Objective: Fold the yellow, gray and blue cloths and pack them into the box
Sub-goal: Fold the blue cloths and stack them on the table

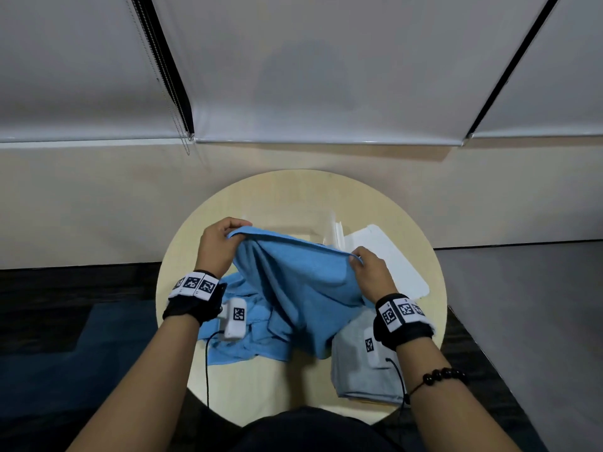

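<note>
At the bottom edge, a dark-clothed torso and two bare forearms are seen, the right wrist ringed by a black beaded bracelet [440, 376]. The blue cloth [293, 288] is held up by its top edge above the round, pale worktop [254, 386], while its lower part is left crumpled on the surface. One corner is pinched in the closed grip of the left hand [215, 246], the other in the closed grip of the right hand [372, 272]. Black wrist bands [195, 285] printed with black-and-white square code markers are worn on both wrists. The folded gray cloth [355, 373] is laid at the near right, a yellowish edge showing beneath it. The clear box [293, 216] is set behind the blue cloth, with a white lid [398, 262] lying just to its right.
</note>
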`<state>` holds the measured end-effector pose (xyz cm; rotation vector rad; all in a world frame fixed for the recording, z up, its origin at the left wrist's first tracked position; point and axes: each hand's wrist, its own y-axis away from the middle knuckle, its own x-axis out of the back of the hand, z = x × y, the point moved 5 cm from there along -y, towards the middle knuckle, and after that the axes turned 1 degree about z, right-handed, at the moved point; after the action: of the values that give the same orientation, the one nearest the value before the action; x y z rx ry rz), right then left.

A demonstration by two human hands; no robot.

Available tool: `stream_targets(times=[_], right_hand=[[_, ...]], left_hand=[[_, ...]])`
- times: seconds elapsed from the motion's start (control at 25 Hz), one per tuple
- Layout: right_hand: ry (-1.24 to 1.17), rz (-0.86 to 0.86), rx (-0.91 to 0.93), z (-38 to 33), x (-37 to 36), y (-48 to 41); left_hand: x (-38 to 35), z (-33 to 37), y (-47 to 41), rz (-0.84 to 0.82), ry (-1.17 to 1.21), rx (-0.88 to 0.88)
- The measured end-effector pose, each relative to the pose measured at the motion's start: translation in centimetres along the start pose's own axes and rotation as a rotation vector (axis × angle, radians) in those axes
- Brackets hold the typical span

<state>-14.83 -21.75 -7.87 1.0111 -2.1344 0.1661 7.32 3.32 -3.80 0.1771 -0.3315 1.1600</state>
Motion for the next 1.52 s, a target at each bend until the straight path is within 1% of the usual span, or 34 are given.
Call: stream_targets(times=[0.08, 0.16, 0.2, 0.28, 0.36, 0.48, 0.52, 0.6, 0.68, 0.76, 0.84, 0.96, 1.04, 1.24, 1.32, 1.36, 1.44, 1.52], right_hand=[[0.055, 0.030, -0.094, 1.4, -0.4, -0.2], [0.061, 0.063, -0.166, 2.3, -0.6, 0.0], [0.058, 0.085, -0.185, 2.5, -0.5, 0.0], [0.053, 0.110, -0.188, 2.4, -0.4, -0.3], [-0.015, 0.040, -0.183, 1.9, -0.8, -0.6], [-0.413, -0.214, -0.263, 0.6, -2.9, 0.4], [-0.510, -0.271, -0.274, -0.2, -3.7, 0.8], [-0.659, -0.347, -0.293, -1.8, -4.7, 1.4], [-0.779, -0.403, -0.291, -3.2, -4.9, 1.8], [-0.776, -0.416, -0.248, -3.7, -4.5, 1.6], [-0.781, -0.428, -0.226, -3.9, -4.3, 1.8], [-0.838, -0.442, -0.237, -4.3, -4.4, 2.0], [-0.875, -0.467, -0.243, -4.5, -4.5, 2.0], [-0.912, -0.458, -0.266, -4.6, -4.1, 1.9], [-0.878, -0.452, -0.251, -4.6, -3.9, 1.9], [-0.858, -0.453, -0.238, -4.6, -3.9, 1.9], [-0.787, -0.422, -0.220, -4.3, -3.9, 1.6], [-0.674, -0.295, -0.239, -3.2, -3.5, 1.1]], left_hand=[[0.8, -0.1, -0.5, 0.103, 0.034, 0.035], [1.4, -0.3, -1.0, 0.208, 0.039, 0.087], [1.5, -0.4, -1.2, 0.234, 0.007, 0.101], [1.0, -0.2, -1.0, 0.231, -0.084, 0.101], [-0.3, 0.3, -0.3, 0.206, -0.167, 0.072], [-3.7, 1.4, 2.2, 0.154, -0.307, -0.037], [-5.2, 1.7, 3.4, 0.114, -0.331, -0.072], [-8.4, 2.0, 5.8, -0.041, -0.315, -0.128], [-10.8, 1.7, 7.4, -0.186, -0.351, -0.186], [-11.5, 1.2, 7.8, -0.214, -0.418, -0.233], [-11.0, 1.0, 7.6, -0.187, -0.438, -0.264], [-11.3, 1.1, 7.5, -0.217, -0.533, -0.327], [-11.6, 1.0, 7.5, -0.248, -0.575, -0.331], [-11.3, 0.6, 8.1, -0.271, -0.601, -0.410], [-11.1, 0.9, 8.3, -0.231, -0.582, -0.433], [-10.8, 1.2, 8.3, -0.181, -0.529, -0.426], [-9.6, 1.8, 8.0, -0.082, -0.331, -0.324], [-8.1, 2.7, 7.4, -0.045, -0.126, -0.196]])
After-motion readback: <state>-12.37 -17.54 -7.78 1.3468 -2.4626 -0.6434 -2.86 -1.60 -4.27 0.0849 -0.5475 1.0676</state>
